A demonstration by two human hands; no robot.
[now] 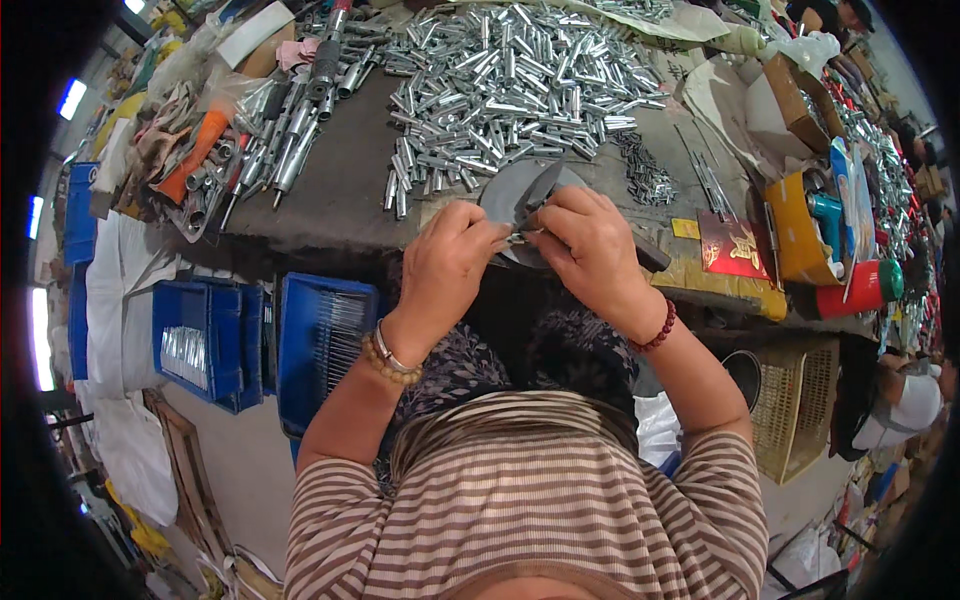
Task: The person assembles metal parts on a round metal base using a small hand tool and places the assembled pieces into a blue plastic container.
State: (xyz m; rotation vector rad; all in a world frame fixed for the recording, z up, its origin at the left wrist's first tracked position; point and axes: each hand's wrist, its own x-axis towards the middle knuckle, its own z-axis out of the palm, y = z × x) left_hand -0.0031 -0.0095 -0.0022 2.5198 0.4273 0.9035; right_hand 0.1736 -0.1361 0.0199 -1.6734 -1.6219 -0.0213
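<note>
My left hand (pixel 447 262) and my right hand (pixel 597 248) meet at the near edge of the bench. Thumb and fingers of both are pinched on a small silvery metal piece (pixel 515 238), mostly hidden by the fingertips. Under them lies a round grey disc (pixel 503 190). A dark, pointed, blade-like tool (pixel 543 187) rises beside my right fingers; whether that hand also grips it cannot be made out. A dark handle end (pixel 652 253) sticks out to the right of my right hand. Beyond the disc spreads a large heap of shiny metal tubes (pixel 510 80).
A pile of small dark metal parts (pixel 648 172) and thin rods (pixel 708 185) lie to the right, near a red card (pixel 732 245) and a yellow box (pixel 800 225). Tools and rags crowd the left, including an orange piece (pixel 195 155). Blue bins (pixel 290 345) stand below the bench.
</note>
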